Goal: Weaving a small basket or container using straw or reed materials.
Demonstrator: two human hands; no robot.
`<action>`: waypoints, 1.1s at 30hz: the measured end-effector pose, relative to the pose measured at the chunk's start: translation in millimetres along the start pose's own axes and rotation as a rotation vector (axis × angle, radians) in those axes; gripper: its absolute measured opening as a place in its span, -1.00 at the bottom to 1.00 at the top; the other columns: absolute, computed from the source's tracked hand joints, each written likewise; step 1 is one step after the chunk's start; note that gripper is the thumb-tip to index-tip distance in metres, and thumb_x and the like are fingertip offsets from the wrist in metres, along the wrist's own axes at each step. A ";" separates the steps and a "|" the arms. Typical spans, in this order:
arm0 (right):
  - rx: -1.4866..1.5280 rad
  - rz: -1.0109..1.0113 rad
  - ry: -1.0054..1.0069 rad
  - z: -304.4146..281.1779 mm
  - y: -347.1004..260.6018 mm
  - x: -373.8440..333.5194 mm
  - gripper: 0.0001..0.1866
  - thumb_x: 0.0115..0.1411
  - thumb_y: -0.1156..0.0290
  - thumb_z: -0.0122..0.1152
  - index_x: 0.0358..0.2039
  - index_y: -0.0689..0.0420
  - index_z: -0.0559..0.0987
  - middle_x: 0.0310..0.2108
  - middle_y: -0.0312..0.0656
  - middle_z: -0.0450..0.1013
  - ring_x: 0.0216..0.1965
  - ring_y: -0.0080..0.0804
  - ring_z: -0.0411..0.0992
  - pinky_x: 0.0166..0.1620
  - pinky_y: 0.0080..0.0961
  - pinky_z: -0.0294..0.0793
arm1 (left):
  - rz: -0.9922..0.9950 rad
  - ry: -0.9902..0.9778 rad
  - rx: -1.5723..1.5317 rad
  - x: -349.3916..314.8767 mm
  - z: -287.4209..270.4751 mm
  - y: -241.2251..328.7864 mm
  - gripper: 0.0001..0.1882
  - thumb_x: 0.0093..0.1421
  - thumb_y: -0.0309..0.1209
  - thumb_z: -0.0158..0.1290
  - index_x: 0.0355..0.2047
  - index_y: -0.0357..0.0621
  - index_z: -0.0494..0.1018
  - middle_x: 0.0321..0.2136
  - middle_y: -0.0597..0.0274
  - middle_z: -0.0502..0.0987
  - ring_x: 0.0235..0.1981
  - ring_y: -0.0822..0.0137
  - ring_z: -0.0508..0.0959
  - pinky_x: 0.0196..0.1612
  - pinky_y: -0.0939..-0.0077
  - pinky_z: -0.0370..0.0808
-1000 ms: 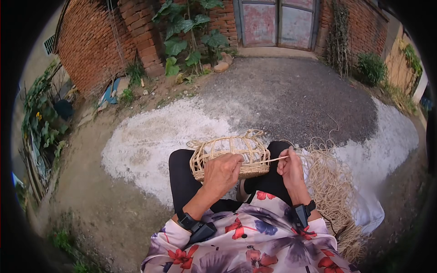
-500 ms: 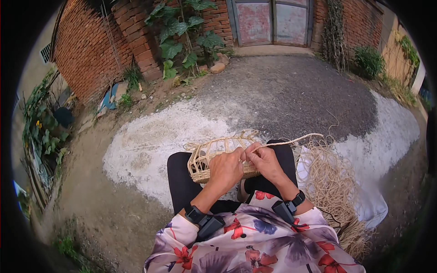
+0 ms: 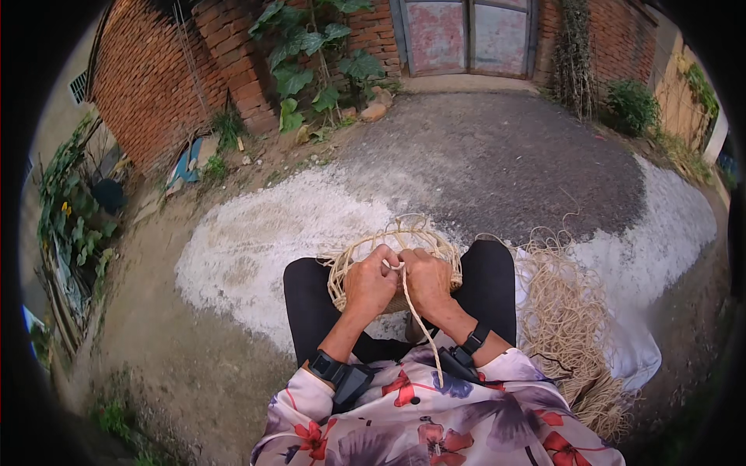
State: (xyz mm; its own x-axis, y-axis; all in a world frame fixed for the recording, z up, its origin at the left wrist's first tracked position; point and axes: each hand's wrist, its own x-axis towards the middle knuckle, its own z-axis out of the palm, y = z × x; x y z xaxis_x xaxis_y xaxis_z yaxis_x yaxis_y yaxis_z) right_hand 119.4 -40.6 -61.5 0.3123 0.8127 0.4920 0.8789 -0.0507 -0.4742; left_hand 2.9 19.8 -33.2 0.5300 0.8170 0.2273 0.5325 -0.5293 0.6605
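A half-woven straw basket [image 3: 450, 255] with open, ladder-like sides rests across my lap between my knees. Both hands meet at its near side, knuckles up. My left hand [image 3: 370, 281] pinches a pale twisted straw cord [image 3: 418, 318] close to the basket's strands. Beside it, almost touching, my right hand [image 3: 427, 281] has its fingers curled in on the same cord. The cord's loose end hangs from between the hands down toward my shirt. My fingertips and much of the basket's near wall are hidden behind the hands.
To the right of my leg lies a tangled heap of straw cord [image 3: 561, 307] on a white sack [image 3: 633, 353]. Dark gravel [image 3: 505, 163] and pale powdery ground [image 3: 249, 233] spread ahead. Beyond are a brick wall [image 3: 155, 85], leafy vines [image 3: 291, 78] and a metal door [image 3: 466, 39].
The cord's tail swung from the right, over my knee, to hang down toward me. My right hand moved left and turned knuckles up; the basket shifted and rotated slightly.
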 end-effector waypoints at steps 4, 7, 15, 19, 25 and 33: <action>-0.022 -0.003 -0.021 1.1 -9.6 3.3 -0.75 0.00 0.47 0.15 -0.27 0.13 0.38 -0.46 -0.03 0.46 -0.48 0.01 0.52 -0.45 -0.09 0.47 | -0.028 -0.001 -0.091 -5.7 -8.7 -3.6 -0.89 0.04 -0.54 0.09 -0.39 -0.10 0.45 -0.66 0.28 0.50 -0.62 0.45 0.49 -0.51 0.51 0.39; -0.057 0.022 -0.052 -1.5 -10.6 -0.7 -0.69 0.02 0.48 0.16 -0.21 0.16 0.34 -0.45 0.00 0.45 -0.48 0.02 0.52 -0.44 -0.08 0.47 | 0.030 -0.006 -0.127 -11.4 -7.4 -11.4 -0.88 0.04 -0.57 0.10 -0.39 -0.13 0.44 -0.63 0.30 0.50 -0.61 0.47 0.48 -0.51 0.54 0.39; 0.500 0.189 -0.118 -33.3 -5.6 -22.8 -0.68 0.06 0.51 0.21 -0.17 0.19 0.35 -0.51 -0.05 0.44 -0.52 -0.07 0.49 -0.43 -0.20 0.43 | -0.053 -0.175 -0.208 -19.6 -22.6 -3.3 -0.87 0.04 -0.54 0.13 -0.36 -0.17 0.45 -0.64 0.33 0.49 -0.58 0.52 0.47 -0.49 0.56 0.40; 0.637 0.374 -0.048 -38.2 -2.2 -31.3 -0.70 0.02 0.59 0.16 -0.20 0.20 0.39 -0.54 -0.08 0.42 -0.53 -0.04 0.44 -0.41 -0.23 0.42 | 0.067 -0.110 -0.115 -24.9 -20.4 -9.2 -0.84 0.05 -0.45 0.14 -0.32 -0.17 0.52 -0.59 0.24 0.52 -0.57 0.41 0.52 -0.45 0.48 0.45; 0.128 0.105 0.261 -39.2 38.6 -37.0 -0.90 0.09 0.53 0.08 -0.35 0.23 0.46 -0.56 -0.04 0.41 -0.44 0.08 0.43 -0.35 -0.20 0.43 | 0.281 -0.078 0.209 -33.8 -27.7 0.9 -0.77 0.01 -0.35 0.21 -0.31 -0.15 0.56 -0.43 0.15 0.56 -0.45 0.15 0.58 -0.37 0.33 0.50; 1.243 0.597 0.143 -29.9 74.6 -56.9 -0.66 0.39 0.19 -0.06 -0.39 0.17 0.49 -0.60 -0.36 0.35 -0.66 -0.67 0.27 -0.61 -0.72 0.27 | 0.588 0.057 0.023 -20.6 -12.7 21.2 -0.93 0.07 -0.45 0.14 -0.40 -0.14 0.55 -0.38 0.13 0.58 -0.41 0.14 0.60 -0.36 0.31 0.51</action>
State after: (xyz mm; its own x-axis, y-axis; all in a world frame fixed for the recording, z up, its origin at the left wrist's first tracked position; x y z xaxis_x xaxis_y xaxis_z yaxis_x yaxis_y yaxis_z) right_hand 178.0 -107.9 -103.1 0.6238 0.7813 0.0209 -0.2701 0.2406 -0.9323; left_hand -5.1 -5.4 -14.8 0.7045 0.3953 0.5895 0.1746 -0.9015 0.3959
